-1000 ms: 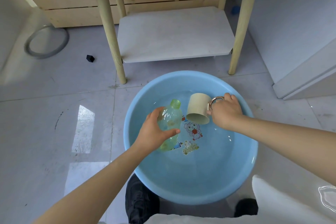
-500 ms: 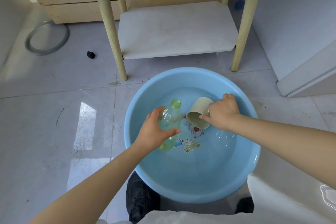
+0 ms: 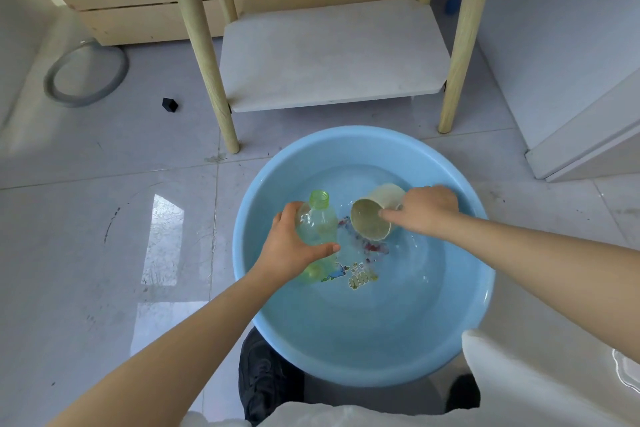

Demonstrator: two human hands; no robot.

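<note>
The right hand (image 3: 424, 210), fingers curled round the cup (image 3: 372, 220), has just dipped it into the basin (image 3: 346, 354), apparently to scoop water, while the left hand (image 3: 289, 250) still grips the bottle (image 3: 318, 224) in curled fingers.

Nothing legible; the basin (image 3: 363, 350) print (image 3: 362, 276) is blurred.

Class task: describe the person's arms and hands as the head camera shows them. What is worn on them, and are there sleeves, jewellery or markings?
Both the left hand and right hand are bare: no gloves, and no rings show on the fingers. The left forearm and right forearm are uncovered to the frame edge, with no sleeve, watch, bracelet or marking visible.
</note>
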